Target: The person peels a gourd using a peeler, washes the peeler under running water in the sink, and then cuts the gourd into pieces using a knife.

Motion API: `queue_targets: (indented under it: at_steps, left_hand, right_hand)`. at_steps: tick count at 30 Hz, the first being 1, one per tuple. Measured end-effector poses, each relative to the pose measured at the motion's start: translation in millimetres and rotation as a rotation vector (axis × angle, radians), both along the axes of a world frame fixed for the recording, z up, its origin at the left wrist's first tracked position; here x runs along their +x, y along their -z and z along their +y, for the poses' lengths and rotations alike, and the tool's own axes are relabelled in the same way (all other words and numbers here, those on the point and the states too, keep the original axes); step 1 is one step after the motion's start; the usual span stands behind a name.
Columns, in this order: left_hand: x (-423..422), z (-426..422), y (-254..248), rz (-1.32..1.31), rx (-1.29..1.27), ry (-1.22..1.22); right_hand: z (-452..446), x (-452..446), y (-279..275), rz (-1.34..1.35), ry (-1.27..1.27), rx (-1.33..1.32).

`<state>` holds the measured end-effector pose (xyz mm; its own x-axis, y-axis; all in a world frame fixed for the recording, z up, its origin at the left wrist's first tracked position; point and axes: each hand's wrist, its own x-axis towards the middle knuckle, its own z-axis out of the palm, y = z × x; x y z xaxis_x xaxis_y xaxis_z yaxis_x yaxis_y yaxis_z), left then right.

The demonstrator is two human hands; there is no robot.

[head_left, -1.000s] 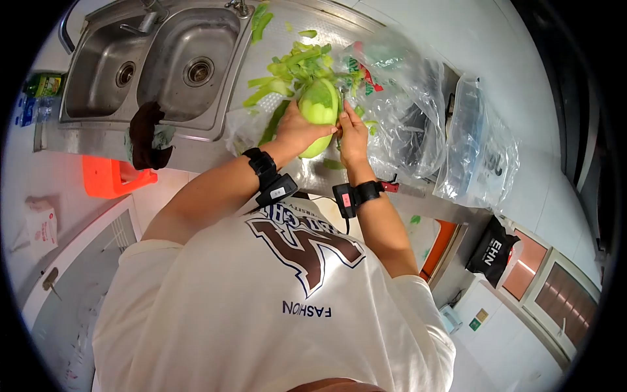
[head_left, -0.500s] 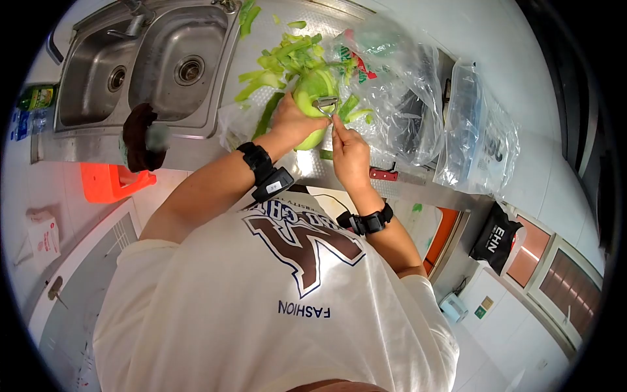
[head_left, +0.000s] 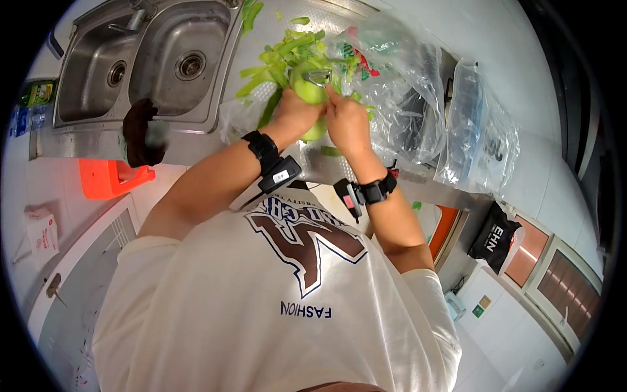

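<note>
A long pale green gourd point(head_left: 309, 91) lies on the metal counter, most of its visible surface peeled. My left hand point(head_left: 297, 116) is closed around its left side. In my right hand point(head_left: 347, 124) is a vegetable peeler point(head_left: 318, 78); my fingers wrap its handle, and its metal head lies over the gourd's upper part. Green peelings point(head_left: 279, 57) are heaped beyond and left of the gourd, with a few more strips close to my right hand. Part of the gourd is hidden behind my fingers.
A double steel sink point(head_left: 176, 65) with a tap point(head_left: 134, 18) is at the left. Clear plastic bags point(head_left: 411, 98) cover the counter's right side. A red-handled knife point(head_left: 394, 172) shows partly behind my right wrist. An orange plastic stool point(head_left: 104, 179) stands below the sink.
My right hand and the peeler have moved up along the gourd, away from my body. The peeler head now sits farther up. My left hand still grips the gourd.
</note>
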<state>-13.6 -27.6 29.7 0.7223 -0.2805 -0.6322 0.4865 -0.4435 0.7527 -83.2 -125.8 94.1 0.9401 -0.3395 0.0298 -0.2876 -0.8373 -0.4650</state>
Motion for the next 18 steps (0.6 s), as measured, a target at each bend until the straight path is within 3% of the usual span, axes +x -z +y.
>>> queue_targets:
  at_steps: [4, 6, 8, 10, 11, 15, 18]
  left_hand:
    - [-14.3, -0.8, 9.0, -0.112, -0.136, -0.012]
    - [-20.3, -8.5, 15.3, -0.244, 0.034, 0.115]
    - [-23.1, -10.7, 16.7, -0.212, 0.081, 0.210]
    - [-30.2, -12.5, 17.6, -0.161, 0.134, 0.258]
    - [-29.2, -12.2, 19.2, -0.163, 0.131, 0.253]
    - [-33.9, -7.6, 25.1, -0.202, 0.061, 0.210]
    - [-33.9, -6.8, 14.1, -0.265, 0.029, 0.185]
  right_hand:
    - [-14.4, 34.0, 8.3, 0.050, -0.051, -0.083]
    - [-32.1, 63.2, 29.0, 0.128, -0.057, -0.094]
    - [-43.9, 87.6, 40.7, 0.200, -0.074, -0.102]
    - [-48.2, 93.7, 33.0, 0.090, 0.022, 0.177]
    - [-49.8, 89.2, 29.9, 0.075, 0.133, 0.198]
    - [-65.3, 46.0, 34.4, 0.064, 0.039, 0.248]
    - [-60.0, 2.8, 20.2, 0.078, 0.176, 0.279]
